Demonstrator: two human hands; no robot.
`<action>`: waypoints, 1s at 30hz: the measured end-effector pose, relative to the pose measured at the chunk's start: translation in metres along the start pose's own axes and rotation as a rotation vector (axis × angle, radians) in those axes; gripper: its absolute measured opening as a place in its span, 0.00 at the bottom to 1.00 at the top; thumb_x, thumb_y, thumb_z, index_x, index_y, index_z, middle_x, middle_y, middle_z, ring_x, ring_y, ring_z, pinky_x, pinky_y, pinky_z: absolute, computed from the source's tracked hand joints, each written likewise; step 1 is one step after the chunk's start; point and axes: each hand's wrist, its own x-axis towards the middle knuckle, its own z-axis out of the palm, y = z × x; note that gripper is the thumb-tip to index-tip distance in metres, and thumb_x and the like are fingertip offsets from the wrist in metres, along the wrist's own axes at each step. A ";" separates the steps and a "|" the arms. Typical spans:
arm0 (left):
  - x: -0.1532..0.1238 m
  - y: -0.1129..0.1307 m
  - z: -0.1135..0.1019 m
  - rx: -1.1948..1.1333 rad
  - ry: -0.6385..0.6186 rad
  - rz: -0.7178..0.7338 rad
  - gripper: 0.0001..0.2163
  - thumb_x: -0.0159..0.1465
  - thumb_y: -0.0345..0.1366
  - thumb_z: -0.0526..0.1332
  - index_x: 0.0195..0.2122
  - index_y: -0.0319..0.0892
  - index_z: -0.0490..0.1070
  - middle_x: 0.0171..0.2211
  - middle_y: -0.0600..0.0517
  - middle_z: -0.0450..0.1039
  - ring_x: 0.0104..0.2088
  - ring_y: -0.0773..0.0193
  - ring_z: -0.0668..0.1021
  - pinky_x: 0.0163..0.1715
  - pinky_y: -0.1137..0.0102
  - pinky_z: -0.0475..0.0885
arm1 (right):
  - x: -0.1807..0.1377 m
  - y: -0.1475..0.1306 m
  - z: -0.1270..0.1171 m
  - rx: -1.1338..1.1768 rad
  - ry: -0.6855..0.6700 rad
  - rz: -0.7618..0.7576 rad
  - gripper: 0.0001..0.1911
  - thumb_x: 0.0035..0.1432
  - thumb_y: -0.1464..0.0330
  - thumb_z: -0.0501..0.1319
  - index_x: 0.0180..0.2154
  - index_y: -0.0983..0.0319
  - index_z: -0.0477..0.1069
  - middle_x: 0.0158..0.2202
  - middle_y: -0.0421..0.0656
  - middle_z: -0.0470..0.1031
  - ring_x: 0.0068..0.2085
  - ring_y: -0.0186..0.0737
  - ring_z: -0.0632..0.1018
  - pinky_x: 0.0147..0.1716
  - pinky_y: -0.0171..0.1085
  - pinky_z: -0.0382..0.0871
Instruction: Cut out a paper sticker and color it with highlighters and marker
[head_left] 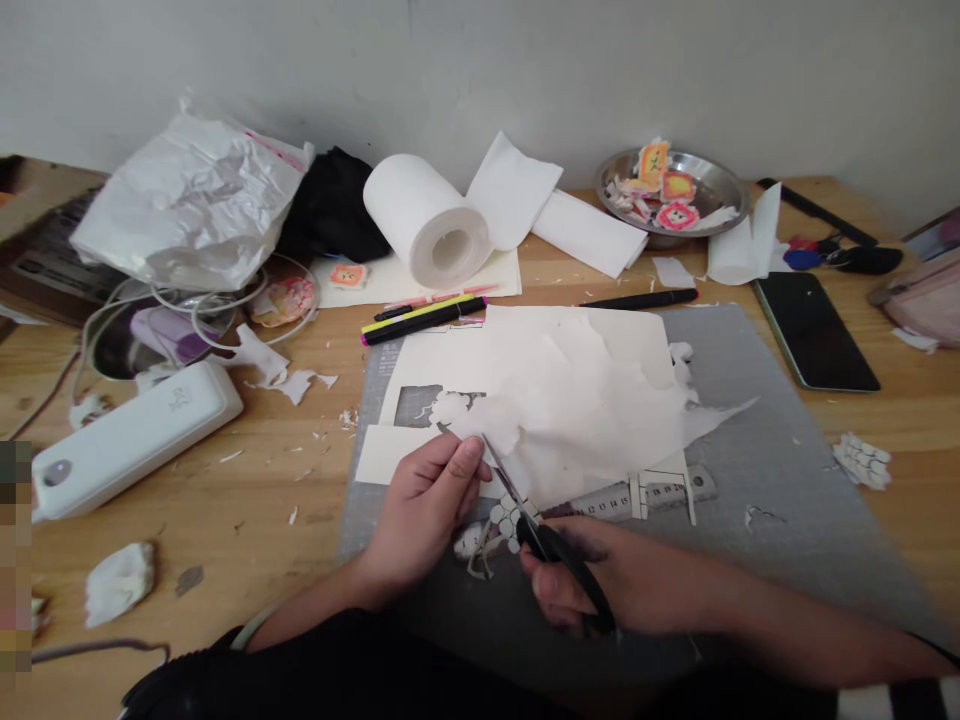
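Black-handled scissors [559,550] are in my right hand [607,575], its fingers wrapped through the loops. Their blades point up and left toward my left hand [431,505]. That hand pinches a thin white paper piece [491,425] between thumb and fingers, close to the blade tips. Behind it lie cream sheets [442,355], one with a rectangular cut-out, and crumpled white paper [592,400] spread on top. Under the scissors, a paper cutout with drawn round shapes [510,515] rests by a steel ruler [600,500], which paper partly covers.
A grey cutting mat [757,520] lies beneath. Markers [424,320], a paper roll [427,220] and a metal bowl of coloured cutouts [611,200] stand at the back. A phone [817,330] lies right; a white power bank [142,435], cables and paper scraps are left.
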 end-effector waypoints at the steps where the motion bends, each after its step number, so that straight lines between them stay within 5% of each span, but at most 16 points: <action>1: 0.000 0.001 0.000 0.008 0.000 -0.004 0.17 0.59 0.49 0.58 0.22 0.40 0.63 0.11 0.60 0.53 0.14 0.74 0.56 0.14 0.77 0.50 | 0.000 0.000 0.000 0.007 -0.002 -0.006 0.31 0.47 0.39 0.55 0.29 0.62 0.57 0.22 0.35 0.60 0.23 0.27 0.62 0.21 0.29 0.57; 6: -0.001 -0.001 0.000 0.002 0.014 -0.005 0.14 0.59 0.44 0.57 0.21 0.40 0.64 0.10 0.60 0.54 0.13 0.74 0.56 0.15 0.76 0.50 | -0.002 -0.005 0.000 -0.020 0.015 -0.002 0.33 0.46 0.37 0.51 0.29 0.62 0.56 0.21 0.35 0.59 0.23 0.28 0.62 0.24 0.30 0.58; 14: -0.003 -0.005 -0.006 0.048 -0.147 0.016 0.14 0.57 0.41 0.58 0.18 0.40 0.64 0.10 0.59 0.55 0.14 0.74 0.57 0.15 0.76 0.52 | -0.001 0.004 -0.007 -0.005 -0.058 -0.149 0.35 0.51 0.37 0.42 0.28 0.63 0.58 0.23 0.37 0.60 0.24 0.30 0.64 0.25 0.32 0.60; 22: -0.002 -0.002 0.001 0.018 -0.024 0.015 0.13 0.60 0.45 0.55 0.25 0.40 0.65 0.13 0.60 0.55 0.14 0.73 0.57 0.15 0.77 0.52 | -0.002 0.003 -0.005 -0.035 -0.061 -0.170 0.34 0.52 0.38 0.42 0.26 0.63 0.58 0.24 0.38 0.60 0.26 0.30 0.63 0.26 0.32 0.59; 30: -0.002 0.004 0.001 0.159 -0.127 0.018 0.13 0.57 0.44 0.56 0.23 0.39 0.67 0.13 0.59 0.55 0.16 0.72 0.59 0.17 0.76 0.55 | -0.002 -0.004 -0.001 -0.034 -0.024 -0.155 0.31 0.51 0.38 0.46 0.28 0.61 0.54 0.24 0.35 0.57 0.25 0.29 0.62 0.25 0.31 0.58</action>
